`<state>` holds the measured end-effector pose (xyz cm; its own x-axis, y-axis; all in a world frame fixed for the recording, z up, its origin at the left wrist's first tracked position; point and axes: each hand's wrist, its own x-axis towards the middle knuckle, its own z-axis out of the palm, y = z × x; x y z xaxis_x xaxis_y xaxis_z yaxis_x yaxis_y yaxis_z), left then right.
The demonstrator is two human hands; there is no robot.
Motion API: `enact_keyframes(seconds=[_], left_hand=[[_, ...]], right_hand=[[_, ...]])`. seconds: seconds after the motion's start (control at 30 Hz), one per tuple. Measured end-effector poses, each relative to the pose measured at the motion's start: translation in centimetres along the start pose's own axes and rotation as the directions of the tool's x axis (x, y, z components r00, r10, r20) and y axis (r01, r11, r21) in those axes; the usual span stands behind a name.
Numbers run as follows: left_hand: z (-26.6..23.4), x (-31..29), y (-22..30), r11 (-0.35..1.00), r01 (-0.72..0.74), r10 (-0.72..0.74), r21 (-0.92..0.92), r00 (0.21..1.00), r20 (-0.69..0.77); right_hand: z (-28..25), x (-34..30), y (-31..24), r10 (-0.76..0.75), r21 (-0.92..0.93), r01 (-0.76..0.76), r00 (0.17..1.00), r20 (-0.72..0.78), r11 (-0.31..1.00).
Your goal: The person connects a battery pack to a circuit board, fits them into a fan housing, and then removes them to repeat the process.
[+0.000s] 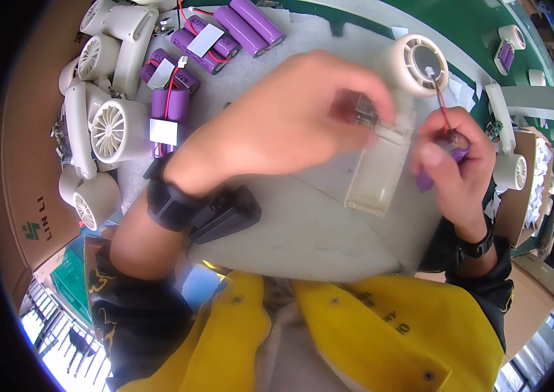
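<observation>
A white handheld fan housing lies before me, its round fan head (415, 65) at the top and its open handle shell (373, 176) stretching toward me. My left hand (290, 121), slightly blurred, curls its thumb and forefinger around a small circuit board (365, 111) at the neck of the housing. A purple battery pack (458, 151) sits in the closed fingers of my right hand (456, 163), beside the handle shell. Red and black wires (441, 98) run from the middle of the fan head down to that hand.
Purple battery packs (249, 27) with white pads and leads lie at the far left. White fan housings (117, 130) are piled beside a cardboard box (22, 150). More fan parts (511, 171) and a carton of white pieces (533, 176) stand at right. A pale mat (290, 228) covers the worktop.
</observation>
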<state>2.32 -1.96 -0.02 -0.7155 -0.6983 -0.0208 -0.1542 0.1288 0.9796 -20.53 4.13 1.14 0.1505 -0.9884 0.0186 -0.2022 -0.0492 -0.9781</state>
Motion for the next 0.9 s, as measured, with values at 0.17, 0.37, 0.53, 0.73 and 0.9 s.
enact_keyframes(seconds=[0.17, 0.37, 0.53, 0.73, 0.9], left_hand=[[0.6, 0.2, -0.5, 0.989, 0.042, -0.048, -0.14, 0.998, -0.039], [0.1, 0.2, 0.6, 0.972, 0.18, -0.176, -0.15, 0.984, 0.037], [0.2, 0.3, 0.4, 0.967, 0.155, -0.153, -0.204, 0.988, 0.029], [0.1, 0.3, 0.2, 0.963, 0.113, -0.113, -0.243, 0.993, 0.011], [-0.2, 0.1, 0.0, 0.981, 0.082, -0.079, -0.176, 0.997, 0.022]], right_hand=[[-0.3, 0.7, 0.8, -0.289, -0.299, 0.315, 0.949, 0.128, 0.901], [-0.2, 0.7, 0.4, -0.426, -0.439, 0.458, 0.887, 0.176, 0.773], [-0.4, 0.7, 0.3, -0.356, -0.448, 0.438, 0.898, 0.258, 0.779], [0.0, 1.1, 0.7, -0.438, -0.55, 0.51, 0.858, 0.269, 0.661], [0.3, 1.0, 0.7, -0.433, -0.519, 0.487, 0.871, 0.232, 0.702]])
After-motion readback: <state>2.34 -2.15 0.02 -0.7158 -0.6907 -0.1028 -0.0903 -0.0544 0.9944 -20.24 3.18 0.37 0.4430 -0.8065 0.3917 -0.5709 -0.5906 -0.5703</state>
